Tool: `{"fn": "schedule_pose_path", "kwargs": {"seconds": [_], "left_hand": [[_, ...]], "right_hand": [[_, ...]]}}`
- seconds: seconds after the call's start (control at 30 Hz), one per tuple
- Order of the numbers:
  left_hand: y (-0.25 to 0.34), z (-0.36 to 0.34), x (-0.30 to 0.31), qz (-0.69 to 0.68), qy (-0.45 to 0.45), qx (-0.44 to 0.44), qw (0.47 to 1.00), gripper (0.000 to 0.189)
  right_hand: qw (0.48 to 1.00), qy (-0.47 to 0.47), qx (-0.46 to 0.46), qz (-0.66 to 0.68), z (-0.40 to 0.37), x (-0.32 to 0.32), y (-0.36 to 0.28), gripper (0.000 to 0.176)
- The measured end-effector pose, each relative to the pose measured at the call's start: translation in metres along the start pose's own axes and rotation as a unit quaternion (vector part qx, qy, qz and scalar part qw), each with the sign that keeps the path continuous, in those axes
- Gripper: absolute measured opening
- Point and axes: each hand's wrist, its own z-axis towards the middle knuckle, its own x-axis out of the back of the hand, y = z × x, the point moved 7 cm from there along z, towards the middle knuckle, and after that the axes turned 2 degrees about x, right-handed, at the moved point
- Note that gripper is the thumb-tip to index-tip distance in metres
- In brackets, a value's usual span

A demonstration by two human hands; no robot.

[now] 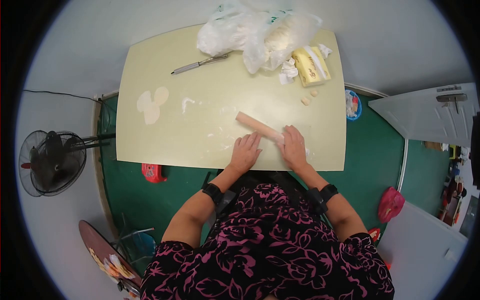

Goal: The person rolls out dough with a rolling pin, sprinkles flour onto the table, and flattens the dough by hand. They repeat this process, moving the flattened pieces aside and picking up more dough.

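Observation:
A pale wooden rolling pin [257, 124] lies slantwise on the table, its far end pointing up and left. My right hand [294, 147] is closed over the near right end of the pin. Just below the pin, my left hand [245, 151] rests low over the tabletop, fingers stretched forward and thumb apart, fingertips close to the wood. Whether dough lies under either hand is hidden. Several thin, round dough wrappers [152, 111] overlap on the left side of the table. Two small dough lumps [305, 101] sit to the right, beyond my right hand.
White flour marks dot the pale yellow table [175, 140]. At the back are plastic bags [270, 40] with white contents, a grey pen-like tool [192, 66], a yellow tissue pack [312, 66] and crumpled tissues [288, 71]. A fan [52, 162] stands left; a red stool [152, 173] is below.

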Motion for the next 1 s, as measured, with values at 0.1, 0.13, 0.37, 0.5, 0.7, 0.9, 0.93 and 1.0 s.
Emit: {"fn": "schedule_pose_path", "kwargs": {"seconds": [0.1, 0.13, 0.37, 0.5, 0.7, 0.9, 0.93, 1.0], "left_hand": [[0.000, -0.004, 0.000, -0.006, 0.004, 0.008, 1.000, 0.057], [0.001, -0.004, 0.000, -0.009, 0.006, 0.009, 1.000, 0.056], [-0.006, -0.011, 0.009, -0.066, 0.021, 0.038, 0.997, 0.051], [-0.024, -0.016, 0.024, -0.092, 0.083, 0.080, 0.989, 0.039], [-0.051, -0.009, 0.049, -0.087, 0.158, 0.129, 0.975, 0.019], [-0.064, -0.008, 0.060, -0.081, 0.194, 0.171, 0.962, 0.016], [-0.066, -0.011, 0.063, -0.080, 0.198, 0.182, 0.960, 0.015], [-0.069, -0.015, 0.064, -0.075, 0.202, 0.186, 0.959, 0.015]], "right_hand": [[0.998, -0.042, 0.029, -0.025, -0.002, -0.008, -0.006, 0.043], [0.998, -0.037, 0.038, -0.034, -0.002, -0.008, -0.007, 0.044], [0.981, -0.103, 0.061, -0.150, 0.014, -0.008, -0.010, 0.056], [0.975, -0.122, 0.093, -0.159, 0.000, -0.016, -0.014, 0.059], [0.970, -0.156, 0.069, -0.174, 0.020, -0.020, -0.009, 0.062], [0.969, -0.169, 0.129, -0.124, -0.013, -0.026, -0.025, 0.064], [0.968, -0.146, 0.139, -0.147, -0.010, -0.027, -0.024, 0.064], [0.975, -0.140, 0.081, -0.155, 0.015, -0.028, -0.005, 0.064]]}}
